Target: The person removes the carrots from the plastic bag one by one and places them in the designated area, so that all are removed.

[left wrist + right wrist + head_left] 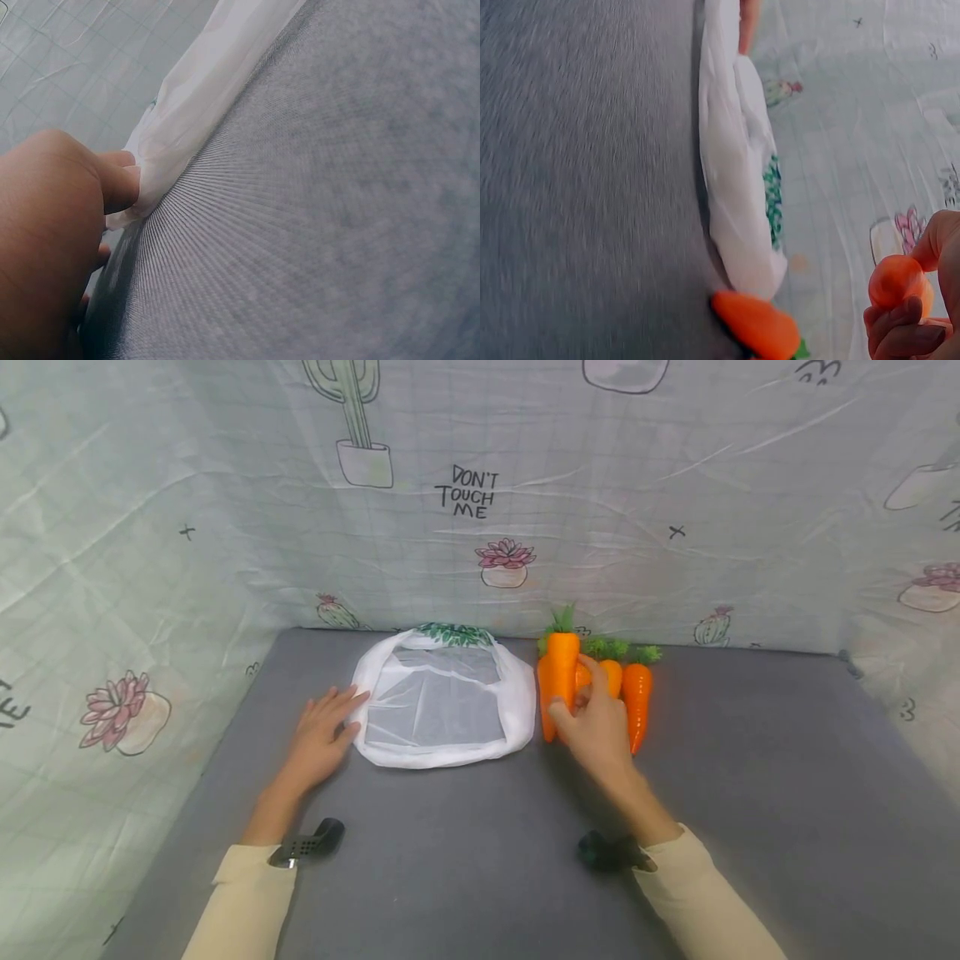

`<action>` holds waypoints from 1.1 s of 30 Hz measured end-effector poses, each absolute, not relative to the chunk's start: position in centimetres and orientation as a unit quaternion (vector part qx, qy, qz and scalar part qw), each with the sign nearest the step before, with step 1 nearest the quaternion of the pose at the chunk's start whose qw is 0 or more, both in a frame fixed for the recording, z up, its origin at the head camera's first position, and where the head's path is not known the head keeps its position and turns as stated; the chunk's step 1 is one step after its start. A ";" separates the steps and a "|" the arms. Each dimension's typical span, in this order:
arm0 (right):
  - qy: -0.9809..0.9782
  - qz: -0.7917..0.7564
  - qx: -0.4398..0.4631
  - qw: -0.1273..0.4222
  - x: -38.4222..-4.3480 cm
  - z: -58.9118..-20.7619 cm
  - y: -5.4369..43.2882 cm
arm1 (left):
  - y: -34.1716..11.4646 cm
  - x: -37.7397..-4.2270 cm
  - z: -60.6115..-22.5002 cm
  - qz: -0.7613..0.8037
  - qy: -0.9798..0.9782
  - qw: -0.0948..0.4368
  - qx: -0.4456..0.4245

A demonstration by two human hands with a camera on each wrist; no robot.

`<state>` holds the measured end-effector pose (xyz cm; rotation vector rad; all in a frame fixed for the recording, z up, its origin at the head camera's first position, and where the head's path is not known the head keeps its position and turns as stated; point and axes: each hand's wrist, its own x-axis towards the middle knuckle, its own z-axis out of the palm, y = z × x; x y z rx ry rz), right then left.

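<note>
A white plastic bag with a green leaf print lies on the grey surface, its mouth spread wide and its rim rolled. Against its left rim rests my left hand; the thumb touches the bag's outer side in the left wrist view. My right hand grips an orange toy carrot with green leaves, thumb on one side and fingers on the other. In the right wrist view this carrot is held up off the surface. Several other carrots lie right of the bag, partly hidden by the right hand.
The rightmost lying carrot sits beside the right hand. A patterned cloth hangs behind the grey table and along both sides. Dark straps with devices circle both wrists.
</note>
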<state>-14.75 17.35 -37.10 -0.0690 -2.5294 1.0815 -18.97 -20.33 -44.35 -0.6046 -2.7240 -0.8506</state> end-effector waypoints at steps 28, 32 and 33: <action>-0.917 0.340 -0.101 0.183 -13.6 -39.0 24.8 | -20.8 -18.8 -44.6 -0.284 -0.933 0.097 -0.196; -0.920 0.334 -0.107 0.176 -13.1 -39.3 25.9 | -20.7 -18.9 -44.5 -0.284 -0.934 0.094 -0.196; -0.921 0.330 -0.109 0.177 -13.0 -39.3 26.1 | -20.7 -18.9 -44.5 -0.285 -0.933 0.094 -0.197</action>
